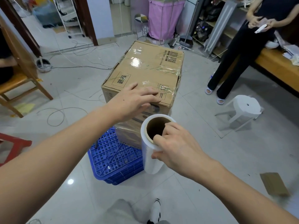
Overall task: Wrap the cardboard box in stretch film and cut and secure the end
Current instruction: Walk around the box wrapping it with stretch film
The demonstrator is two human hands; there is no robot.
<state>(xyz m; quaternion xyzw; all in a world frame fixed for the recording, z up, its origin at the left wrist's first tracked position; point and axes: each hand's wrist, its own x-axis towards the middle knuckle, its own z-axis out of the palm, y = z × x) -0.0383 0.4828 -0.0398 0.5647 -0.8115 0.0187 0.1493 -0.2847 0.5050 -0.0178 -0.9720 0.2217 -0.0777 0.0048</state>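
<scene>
A large cardboard box (145, 68) stands on a blue plastic crate (113, 159) in the middle of the floor, with shiny stretch film over its top and near side. My left hand (135, 101) rests with straight fingers on the box's near top edge. My right hand (174, 146) grips the stretch film roll (150, 152) near its top, fingers hooked into the brown cardboard core. The roll stands upright just in front of the box's near right corner. Film runs from the roll to the box's near face.
A person in dark clothes (252, 46) stands at the right by a wooden bench (275, 65). A white plastic stool (244, 110) sits right of the box. A wooden chair (21, 78) and red stool (13, 146) are left. Cables trail across the floor. A cardboard piece (273, 185) lies at right.
</scene>
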